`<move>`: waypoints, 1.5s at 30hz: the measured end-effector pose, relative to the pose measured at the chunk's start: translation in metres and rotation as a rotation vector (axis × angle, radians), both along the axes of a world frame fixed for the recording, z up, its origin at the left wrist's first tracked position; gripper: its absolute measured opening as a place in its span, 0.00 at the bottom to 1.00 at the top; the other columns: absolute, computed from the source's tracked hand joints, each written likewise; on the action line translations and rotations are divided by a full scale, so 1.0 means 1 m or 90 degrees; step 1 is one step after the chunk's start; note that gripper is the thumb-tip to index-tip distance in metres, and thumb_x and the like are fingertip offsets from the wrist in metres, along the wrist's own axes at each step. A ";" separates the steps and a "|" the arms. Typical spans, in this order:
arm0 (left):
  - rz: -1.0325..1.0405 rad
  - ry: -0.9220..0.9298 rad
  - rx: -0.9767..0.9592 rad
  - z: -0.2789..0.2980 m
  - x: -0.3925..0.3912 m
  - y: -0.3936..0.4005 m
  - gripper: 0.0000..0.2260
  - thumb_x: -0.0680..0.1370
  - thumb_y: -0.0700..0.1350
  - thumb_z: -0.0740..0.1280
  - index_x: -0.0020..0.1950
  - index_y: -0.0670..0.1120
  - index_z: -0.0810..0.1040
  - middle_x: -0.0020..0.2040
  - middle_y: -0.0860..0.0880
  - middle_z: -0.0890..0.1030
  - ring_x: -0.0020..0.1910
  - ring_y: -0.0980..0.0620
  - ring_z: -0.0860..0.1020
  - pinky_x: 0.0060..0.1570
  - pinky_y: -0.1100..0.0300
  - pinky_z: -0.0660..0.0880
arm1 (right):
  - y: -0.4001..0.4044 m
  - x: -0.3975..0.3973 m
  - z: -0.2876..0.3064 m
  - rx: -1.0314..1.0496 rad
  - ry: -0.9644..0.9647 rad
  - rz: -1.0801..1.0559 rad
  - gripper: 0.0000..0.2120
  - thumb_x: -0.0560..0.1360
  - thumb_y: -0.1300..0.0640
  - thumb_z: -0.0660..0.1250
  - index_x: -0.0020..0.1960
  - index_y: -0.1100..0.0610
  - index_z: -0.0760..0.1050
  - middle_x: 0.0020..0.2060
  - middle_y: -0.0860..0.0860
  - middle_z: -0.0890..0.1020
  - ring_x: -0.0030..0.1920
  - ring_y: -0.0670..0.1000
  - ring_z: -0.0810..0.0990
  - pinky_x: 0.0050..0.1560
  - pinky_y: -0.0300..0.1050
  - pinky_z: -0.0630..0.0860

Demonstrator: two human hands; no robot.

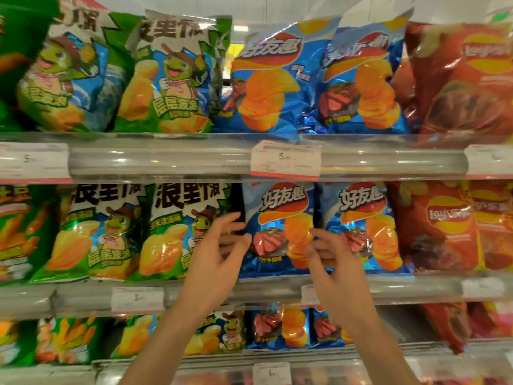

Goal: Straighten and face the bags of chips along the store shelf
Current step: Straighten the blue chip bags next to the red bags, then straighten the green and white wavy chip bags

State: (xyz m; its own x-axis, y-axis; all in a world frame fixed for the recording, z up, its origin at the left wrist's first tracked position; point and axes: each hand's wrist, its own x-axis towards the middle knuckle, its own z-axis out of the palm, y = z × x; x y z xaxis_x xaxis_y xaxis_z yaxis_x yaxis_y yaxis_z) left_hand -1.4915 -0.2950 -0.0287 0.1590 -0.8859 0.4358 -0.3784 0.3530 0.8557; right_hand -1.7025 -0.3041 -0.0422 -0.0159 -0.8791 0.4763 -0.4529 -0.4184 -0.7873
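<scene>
Glossy blue foil chip bag [277,229] on middle shelf [388,287], between both hands. Left hand [219,257] and right hand [333,270]: fingers spread, loosely curled, not gripping. Advice: take side edges lightly, square front forward, flush with blue neighbour bag [361,226].

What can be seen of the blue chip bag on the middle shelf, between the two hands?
The blue chip bag is glossy foil, printed with a red-and-white logo, orange ridged chips and meat slices. It stands upright, front facing out, on the middle shelf beside an identical bag. The left hand and right hand are open at its two sides; contact is unclear.
</scene>
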 end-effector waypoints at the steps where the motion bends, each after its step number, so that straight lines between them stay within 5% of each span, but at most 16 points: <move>1: -0.003 0.016 0.002 0.000 0.009 0.008 0.16 0.80 0.46 0.67 0.67 0.56 0.73 0.55 0.60 0.81 0.54 0.64 0.79 0.53 0.67 0.76 | 0.004 0.006 -0.003 0.024 -0.021 0.010 0.11 0.79 0.51 0.64 0.62 0.44 0.73 0.45 0.40 0.81 0.47 0.39 0.80 0.47 0.37 0.77; 6: -0.010 0.052 0.006 -0.005 0.067 0.042 0.12 0.81 0.45 0.67 0.64 0.56 0.76 0.50 0.56 0.84 0.52 0.56 0.82 0.53 0.62 0.78 | 0.025 0.043 -0.025 0.077 -0.061 -0.003 0.08 0.79 0.52 0.65 0.57 0.43 0.76 0.43 0.43 0.84 0.45 0.42 0.82 0.48 0.43 0.78; 11: 0.015 0.089 0.013 -0.015 0.115 0.062 0.12 0.79 0.51 0.66 0.63 0.56 0.76 0.50 0.54 0.85 0.54 0.56 0.82 0.57 0.53 0.77 | 0.049 0.069 -0.034 0.114 -0.076 -0.012 0.08 0.79 0.54 0.65 0.56 0.44 0.77 0.42 0.38 0.85 0.45 0.39 0.83 0.41 0.28 0.75; 16: 0.056 0.115 0.026 -0.018 0.130 0.077 0.11 0.81 0.47 0.65 0.62 0.57 0.76 0.49 0.55 0.84 0.52 0.54 0.82 0.58 0.48 0.78 | 0.059 0.068 -0.029 0.128 -0.074 -0.012 0.09 0.79 0.54 0.64 0.57 0.44 0.77 0.42 0.39 0.85 0.44 0.42 0.84 0.39 0.34 0.77; 20: 0.094 0.122 0.020 -0.014 0.128 0.082 0.11 0.81 0.43 0.65 0.62 0.56 0.77 0.49 0.54 0.85 0.48 0.54 0.83 0.55 0.51 0.79 | 0.058 0.059 -0.020 0.122 -0.096 -0.004 0.08 0.79 0.53 0.64 0.57 0.47 0.78 0.42 0.43 0.86 0.44 0.40 0.83 0.43 0.35 0.75; 26: 0.114 0.084 0.029 -0.008 0.127 0.084 0.11 0.81 0.46 0.66 0.62 0.57 0.76 0.49 0.54 0.84 0.48 0.56 0.82 0.53 0.54 0.78 | 0.051 0.061 -0.016 0.121 -0.122 0.016 0.07 0.78 0.51 0.64 0.54 0.45 0.78 0.42 0.41 0.86 0.49 0.45 0.84 0.54 0.49 0.78; 29: 0.123 0.063 0.026 -0.006 0.126 0.078 0.13 0.81 0.46 0.67 0.65 0.55 0.74 0.49 0.56 0.83 0.49 0.63 0.80 0.49 0.70 0.75 | 0.047 0.069 -0.010 0.114 -0.099 0.043 0.07 0.79 0.54 0.65 0.54 0.46 0.78 0.42 0.42 0.86 0.48 0.45 0.84 0.54 0.47 0.77; 31: 0.124 0.049 0.032 -0.006 0.126 0.068 0.15 0.81 0.45 0.67 0.67 0.54 0.72 0.52 0.56 0.81 0.52 0.66 0.78 0.50 0.72 0.74 | 0.043 0.074 -0.005 0.114 -0.085 0.046 0.07 0.79 0.55 0.65 0.54 0.46 0.78 0.43 0.42 0.86 0.49 0.46 0.84 0.55 0.47 0.78; 33: 0.120 0.031 0.036 -0.007 0.127 0.055 0.19 0.80 0.48 0.68 0.71 0.55 0.70 0.61 0.56 0.76 0.59 0.64 0.75 0.60 0.63 0.75 | 0.038 0.078 0.002 0.114 -0.082 0.048 0.07 0.79 0.54 0.65 0.54 0.44 0.79 0.44 0.43 0.86 0.50 0.46 0.83 0.54 0.46 0.78; 38: 0.075 -0.051 0.080 -0.004 0.132 0.022 0.26 0.81 0.53 0.65 0.78 0.58 0.59 0.76 0.55 0.63 0.72 0.57 0.64 0.74 0.54 0.61 | 0.022 0.110 0.017 0.113 -0.050 0.051 0.08 0.79 0.52 0.65 0.57 0.47 0.79 0.52 0.40 0.82 0.50 0.32 0.78 0.51 0.28 0.75; 41: 0.046 -0.045 0.100 0.002 0.133 0.005 0.29 0.81 0.55 0.64 0.79 0.60 0.53 0.77 0.52 0.64 0.73 0.52 0.67 0.74 0.46 0.64 | 0.005 0.145 0.026 0.130 0.001 0.071 0.19 0.79 0.44 0.63 0.68 0.49 0.72 0.52 0.37 0.78 0.50 0.32 0.76 0.47 0.23 0.71; 45: 0.047 -0.027 0.094 0.006 0.125 -0.008 0.29 0.83 0.55 0.59 0.80 0.62 0.48 0.78 0.51 0.61 0.73 0.51 0.66 0.71 0.56 0.59 | -0.013 0.180 0.027 0.209 -0.018 0.101 0.28 0.78 0.38 0.61 0.74 0.46 0.60 0.58 0.40 0.75 0.54 0.40 0.74 0.54 0.32 0.68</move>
